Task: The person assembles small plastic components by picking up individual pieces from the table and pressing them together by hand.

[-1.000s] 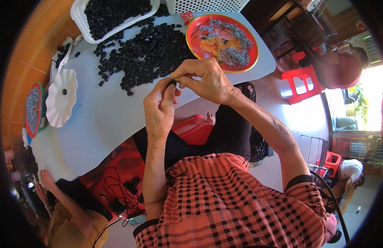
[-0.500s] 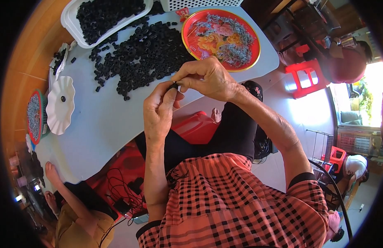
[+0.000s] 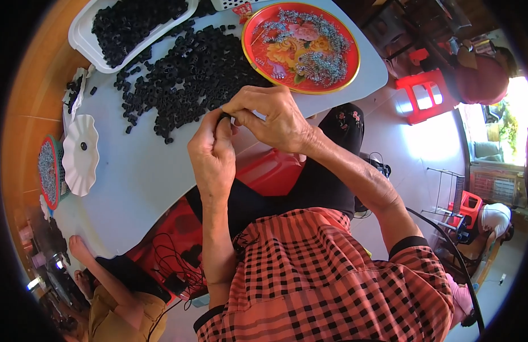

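Observation:
My left hand pinches a small black part between thumb and fingers, just off the near edge of the table. Closed against the same part are the fingertips of my right hand; whether they hold a tiny piece of their own is hidden. Beyond my hands a wide pile of small black ring-like parts spreads over the table. To its right lies a round red tray with a flower pattern and a gold rim, scattered with many small silvery metal pieces.
A white tub heaped with black parts stands at the far left. Nearer are a wavy white dish with one black part and a red-rimmed basket of silvery pieces. Another person's arm rests at the lower left. Red stools stand right.
Both hands stay together at the black part and sit slightly further left in the picture. My right hand's fingers have shifted a little around it. The whole view has tilted slightly.

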Tool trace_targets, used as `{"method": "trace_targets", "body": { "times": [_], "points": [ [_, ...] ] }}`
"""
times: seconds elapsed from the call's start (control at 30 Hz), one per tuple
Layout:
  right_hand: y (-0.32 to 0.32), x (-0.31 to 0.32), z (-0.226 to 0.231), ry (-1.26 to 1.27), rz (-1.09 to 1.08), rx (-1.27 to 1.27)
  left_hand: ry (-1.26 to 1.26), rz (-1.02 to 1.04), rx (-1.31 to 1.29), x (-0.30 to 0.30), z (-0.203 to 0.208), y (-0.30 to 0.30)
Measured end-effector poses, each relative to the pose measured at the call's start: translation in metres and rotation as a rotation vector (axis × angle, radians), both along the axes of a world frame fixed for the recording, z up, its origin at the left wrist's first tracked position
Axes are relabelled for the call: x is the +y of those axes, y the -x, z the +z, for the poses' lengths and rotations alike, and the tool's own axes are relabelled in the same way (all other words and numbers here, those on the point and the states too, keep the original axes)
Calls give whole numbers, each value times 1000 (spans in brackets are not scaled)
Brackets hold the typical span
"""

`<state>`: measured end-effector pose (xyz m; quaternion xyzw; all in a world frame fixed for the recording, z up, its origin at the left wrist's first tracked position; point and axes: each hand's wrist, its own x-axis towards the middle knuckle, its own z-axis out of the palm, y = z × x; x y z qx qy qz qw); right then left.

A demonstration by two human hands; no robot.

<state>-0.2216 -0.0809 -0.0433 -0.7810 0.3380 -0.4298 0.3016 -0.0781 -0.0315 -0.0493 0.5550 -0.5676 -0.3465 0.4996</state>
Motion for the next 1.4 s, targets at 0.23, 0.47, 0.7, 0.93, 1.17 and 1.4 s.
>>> {"method": "trace_targets", "body": {
  "times": [0.23,0.47,0.7,0.93,1.17,1.4],
  "points": [
    [4,2,19,-55,79,146,-149,-88,488,5,-6,-9],
    [0,7,14,206,1,315,-199,-48,565,6,9,1],
    [6,-2,7,218,53,283,-211,-157,586,4,-5,-6],
    [3,1,6,366,-68,269,-151,-9,657,3,-8,4],
    [9,-1,0,397,-24,322,-131,-57,570,2,-3,8],
    [6,2,2,331,-23,311,-198,-16,621,2,-4,5]
  ]
}}
